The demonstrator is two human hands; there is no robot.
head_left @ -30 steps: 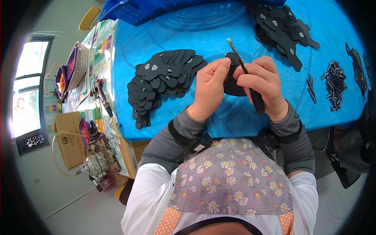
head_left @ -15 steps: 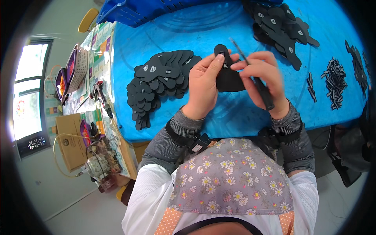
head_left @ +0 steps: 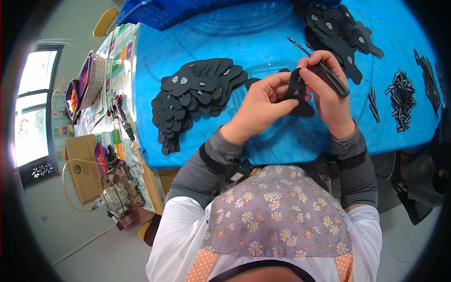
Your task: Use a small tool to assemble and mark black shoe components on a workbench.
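Note:
Between my two hands I hold a flat, black, bone-shaped piece [head_left: 300, 107] with a short striped strip threaded on its narrow middle. My left hand [head_left: 263, 105] grips its lower part, thumb across the front. My right hand [head_left: 331, 91] pinches the top end near the strip. That same hand also keeps a tool with a thick black handle [head_left: 334, 81] and a slim metal shaft, its tip pointing up and left. Behind my left fingers lies another black shape [head_left: 251, 83], mostly hidden. To the left is a fanned pile of black pieces [head_left: 192, 89] with pale prints.
Another heap of black pieces [head_left: 336, 35] lies at the far right. Small striped strips [head_left: 400, 101] form a pile on the right, with a short row of strips [head_left: 373, 105] beside it. A blue crate [head_left: 162, 16] stands at the back of the blue-covered table [head_left: 211, 145].
The held piece has turned and shifted right and is bent at its middle. My right hand now pinches its top, the tool tipped back. A dark shape shows behind my left hand.

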